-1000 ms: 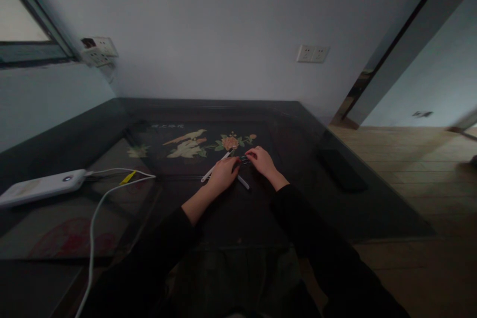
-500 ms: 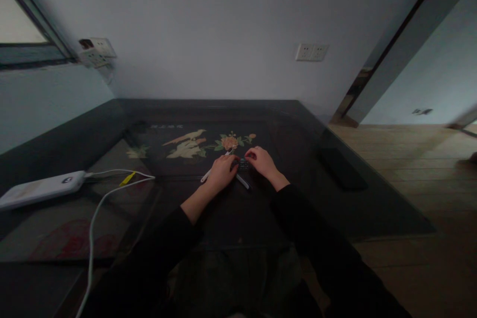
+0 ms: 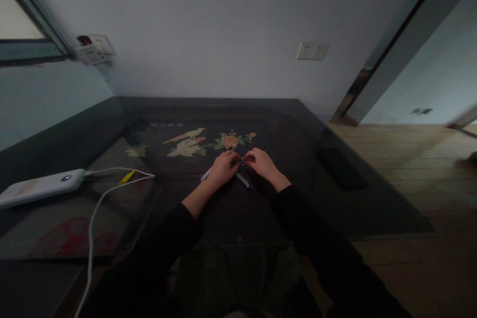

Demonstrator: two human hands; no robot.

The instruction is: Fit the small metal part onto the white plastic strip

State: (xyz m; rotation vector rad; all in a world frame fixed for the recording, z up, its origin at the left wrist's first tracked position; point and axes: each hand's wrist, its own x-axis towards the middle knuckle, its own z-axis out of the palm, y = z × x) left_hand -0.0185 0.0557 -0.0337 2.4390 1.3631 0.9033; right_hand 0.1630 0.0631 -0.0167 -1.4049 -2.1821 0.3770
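Note:
Both hands meet over the dark table [image 3: 223, 218], near its inlaid flower. My left hand [image 3: 223, 166] has its fingers curled and closed on the left end of a small dark piece with thin shiny lines [image 3: 242, 162]. My right hand [image 3: 261, 161] pinches the right end of the same piece; its kind is too small to tell. Under my left hand lies a slim white handle-like thing [image 3: 205, 175], partly hidden. A slim grey stick-shaped tool [image 3: 243, 180] slants out just below the fingers.
A white power bank [image 3: 44, 186] lies at the left, with a white cable [image 3: 91, 238] and a yellow tag [image 3: 127, 177]. On the right side of the table is a flat black object [image 3: 342, 168]. Wall sockets [image 3: 312, 50] are behind the table.
My right hand has moved slightly left, closer to my left hand, covering more of the small piece. My left hand stays almost where it was.

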